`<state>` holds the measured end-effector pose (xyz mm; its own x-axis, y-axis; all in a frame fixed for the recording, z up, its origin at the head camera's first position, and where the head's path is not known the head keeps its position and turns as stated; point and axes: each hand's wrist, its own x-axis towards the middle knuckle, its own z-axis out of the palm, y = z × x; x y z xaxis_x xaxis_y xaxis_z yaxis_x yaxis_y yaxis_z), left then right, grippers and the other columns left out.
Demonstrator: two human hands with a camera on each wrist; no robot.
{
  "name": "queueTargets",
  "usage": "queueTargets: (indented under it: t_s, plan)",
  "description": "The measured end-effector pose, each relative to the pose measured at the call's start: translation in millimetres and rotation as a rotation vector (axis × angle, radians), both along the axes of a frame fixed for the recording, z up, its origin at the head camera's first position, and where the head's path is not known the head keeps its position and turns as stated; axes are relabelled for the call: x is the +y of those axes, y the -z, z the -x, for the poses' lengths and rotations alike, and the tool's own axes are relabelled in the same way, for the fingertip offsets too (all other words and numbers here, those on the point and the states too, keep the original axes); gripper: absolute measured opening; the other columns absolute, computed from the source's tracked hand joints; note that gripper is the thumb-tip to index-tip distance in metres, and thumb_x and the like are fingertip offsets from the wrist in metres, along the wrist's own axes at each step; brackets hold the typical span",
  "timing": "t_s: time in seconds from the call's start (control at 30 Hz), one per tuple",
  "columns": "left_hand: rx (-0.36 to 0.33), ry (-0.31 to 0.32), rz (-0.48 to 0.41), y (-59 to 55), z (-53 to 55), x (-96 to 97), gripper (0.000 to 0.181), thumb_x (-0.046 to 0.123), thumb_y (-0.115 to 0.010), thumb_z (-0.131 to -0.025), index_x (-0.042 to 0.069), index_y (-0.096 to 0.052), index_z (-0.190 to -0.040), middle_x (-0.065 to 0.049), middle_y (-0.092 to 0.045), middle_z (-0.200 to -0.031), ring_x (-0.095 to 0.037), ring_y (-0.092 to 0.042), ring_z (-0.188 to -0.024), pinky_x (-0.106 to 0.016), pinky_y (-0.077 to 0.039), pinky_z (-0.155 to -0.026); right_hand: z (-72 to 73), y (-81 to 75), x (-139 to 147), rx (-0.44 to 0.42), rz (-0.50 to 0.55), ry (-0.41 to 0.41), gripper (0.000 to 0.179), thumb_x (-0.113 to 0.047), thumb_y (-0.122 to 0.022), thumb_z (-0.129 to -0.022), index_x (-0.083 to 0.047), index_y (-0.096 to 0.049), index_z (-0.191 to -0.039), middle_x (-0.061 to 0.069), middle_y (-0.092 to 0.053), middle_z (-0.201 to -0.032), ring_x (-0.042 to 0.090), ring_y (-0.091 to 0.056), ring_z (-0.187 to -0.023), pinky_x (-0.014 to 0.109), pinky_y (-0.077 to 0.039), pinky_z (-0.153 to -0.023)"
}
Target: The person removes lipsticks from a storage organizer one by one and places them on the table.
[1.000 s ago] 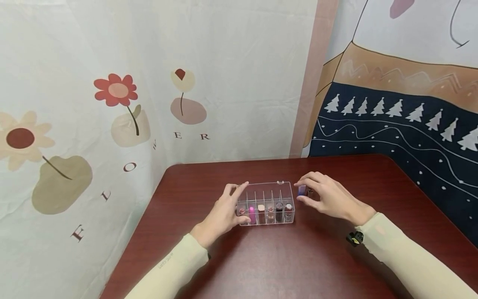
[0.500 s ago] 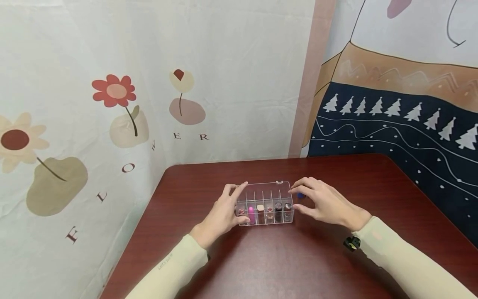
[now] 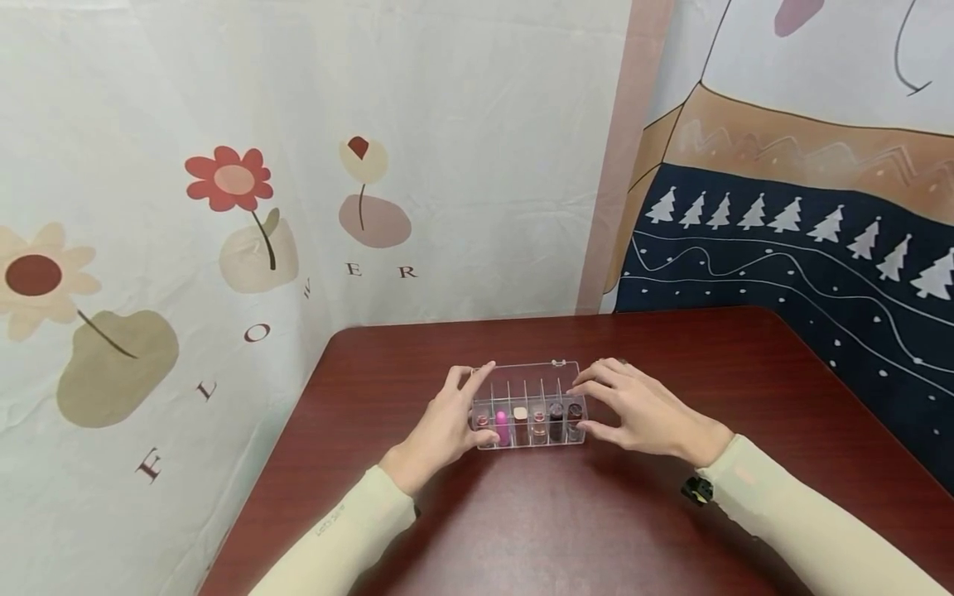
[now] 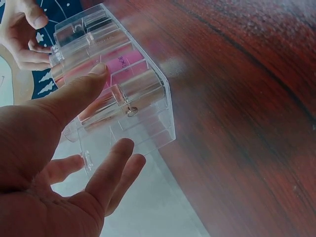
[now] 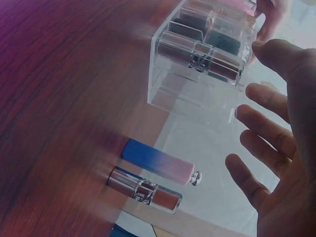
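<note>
A clear plastic divided box (image 3: 531, 389) stands on the table, with several lip tubes upright in its front row. One is a magenta tube (image 3: 503, 429); its back compartments look bare. My left hand (image 3: 438, 420) holds the box's left end, thumb across the front and fingers around the side and back. At the right end, my right hand (image 3: 644, 407) has its fingers spread, the thumb close to the front corner, holding nothing. In the right wrist view, a blue-to-pink lipstick (image 5: 158, 162) and a lip gloss tube (image 5: 144, 190) stand beside the box, hidden by the hand in the head view.
The dark red wooden table (image 3: 514, 521) extends around the box on all sides. Behind it hangs a pale cloth (image 3: 484, 165) with printed flowers, and at the right a navy cloth (image 3: 745, 257) with white trees.
My right hand has moved left from the blue-and-pink lipstick to the box's right end, its fingers now away from that tube. The left hand and the box have stayed put.
</note>
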<state>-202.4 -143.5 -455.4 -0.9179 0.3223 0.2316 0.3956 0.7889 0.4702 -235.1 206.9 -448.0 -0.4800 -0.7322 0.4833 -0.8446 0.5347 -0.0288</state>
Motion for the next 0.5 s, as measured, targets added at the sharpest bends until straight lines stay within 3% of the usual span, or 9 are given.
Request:
queueTargets:
  t_s: [0.23,0.5]
  plan:
    - [-0.007,-0.002,-0.001,-0.8,-0.1,-0.5,0.116,0.018,-0.108,-0.083,0.019,-0.044,-0.179,-0.022,-0.051,-0.162,-0.016,-0.077,-0.088,-0.042,-0.066,-0.082,2.1,4.5,-5.9,0.049,-0.026,-0.02,0.042,-0.037,-0.098,-0.094,-0.02,-0.084,-0.129,-0.002,-0.077,-0.13,0.021,-0.07,-0.127,0.048,-0.064,-0.1]
    - [-0.008,-0.005,0.004,0.2,0.3,-1.3,0.116,0.018,-0.108,-0.083,0.02,-0.044,-0.18,-0.021,-0.051,-0.163,-0.01,-0.067,-0.082,-0.039,-0.063,-0.08,3.8,7.5,-9.5,0.045,-0.087,0.012,0.039,-0.041,-0.096,-0.098,-0.021,-0.084,-0.129,0.0,-0.077,-0.13,0.023,-0.069,-0.13,0.05,-0.065,-0.1]
